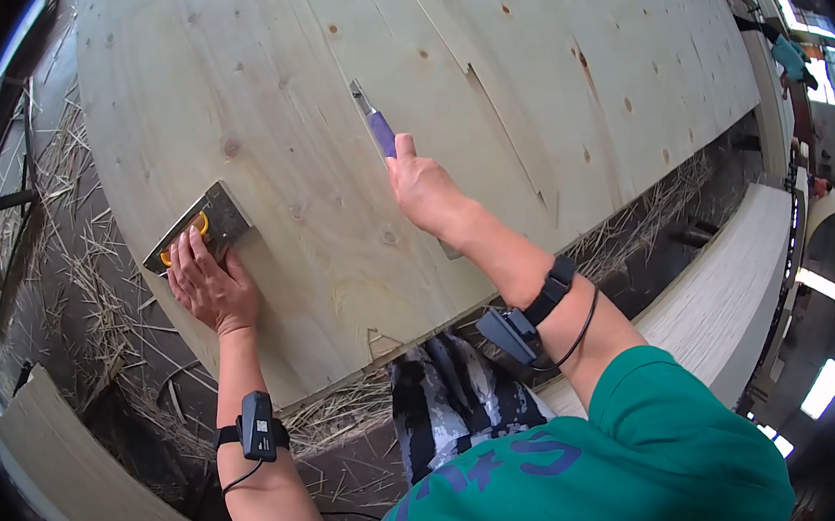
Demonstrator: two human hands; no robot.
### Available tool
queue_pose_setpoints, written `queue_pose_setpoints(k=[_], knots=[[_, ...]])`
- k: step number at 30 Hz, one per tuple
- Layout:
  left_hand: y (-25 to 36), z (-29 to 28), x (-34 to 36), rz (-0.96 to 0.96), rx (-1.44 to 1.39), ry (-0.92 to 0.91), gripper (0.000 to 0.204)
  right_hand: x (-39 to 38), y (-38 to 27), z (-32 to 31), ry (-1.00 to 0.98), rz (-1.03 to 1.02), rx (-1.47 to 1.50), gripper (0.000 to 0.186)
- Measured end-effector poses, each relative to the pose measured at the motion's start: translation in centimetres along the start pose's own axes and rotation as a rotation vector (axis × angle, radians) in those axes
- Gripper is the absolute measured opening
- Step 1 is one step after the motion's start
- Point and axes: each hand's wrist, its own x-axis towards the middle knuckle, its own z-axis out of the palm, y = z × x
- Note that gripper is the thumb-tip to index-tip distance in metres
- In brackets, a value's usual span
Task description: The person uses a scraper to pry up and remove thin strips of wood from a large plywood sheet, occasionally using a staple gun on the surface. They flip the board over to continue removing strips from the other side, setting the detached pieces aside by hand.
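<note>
A large pale wood veneer sheet (340, 77) with knots and splits covers the work surface. My left hand (209, 286) rests at the sheet's left edge, its fingers on a small dark block tool with a yellow handle (195, 227). My right hand (426, 191) grips a purple-handled knife (376, 124), whose blade points up and away onto the veneer near a long seam. Each forearm wears a black wrist device with a cable.
Straw-like wood slivers (86, 262) litter the dark floor left of and below the sheet. Stacks of pale veneer lie at lower left (76, 474) and right (741, 280). Another person (790, 59) stands at far upper right near bright windows.
</note>
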Motion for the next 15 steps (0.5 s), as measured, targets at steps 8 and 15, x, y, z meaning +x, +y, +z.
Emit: queue_pose_setpoints(k=[8, 15], knots=[[0.8, 0.9, -2.4, 0.009, -0.012, 0.035, 0.061, -7.4, 4.7, 2.3, 0.017, -0.017, 0.004, 0.027], [1.1, 0.8, -3.7, 0.012, -0.021, 0.058, 0.061, -14.7, 7.7, 3.3, -0.032, 0.018, 0.015, 0.031]])
